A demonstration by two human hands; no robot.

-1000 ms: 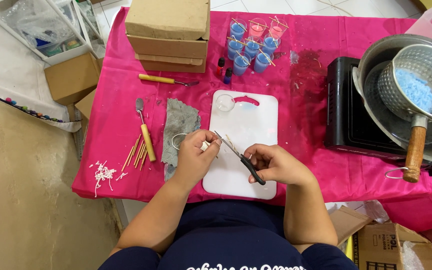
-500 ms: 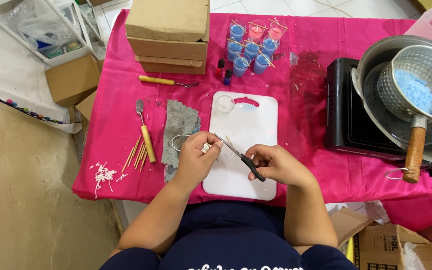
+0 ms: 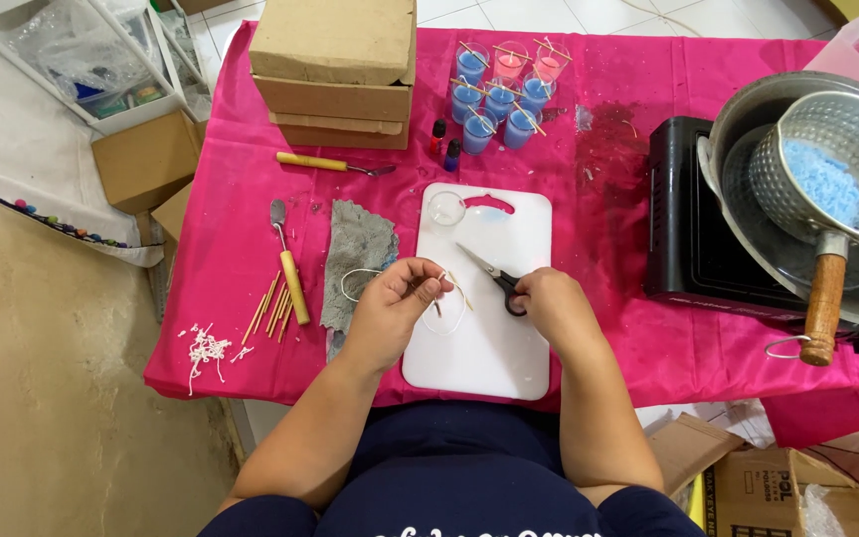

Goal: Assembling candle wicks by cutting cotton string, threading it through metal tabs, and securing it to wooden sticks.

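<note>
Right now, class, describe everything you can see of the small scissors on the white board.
The small scissors with black handles and metal blades lie low over the white plastic cutting board. The right hand grips the handles; the blades look closed or nearly so and point up-left toward the left hand, which pinches a thin white wick.

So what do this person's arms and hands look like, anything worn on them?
Both forearms are bare, with no sleeves reaching them. The left hand and right hand show no gloves, and no rings, watch or bracelet that I can make out. A dark navy top covers the body.
</note>
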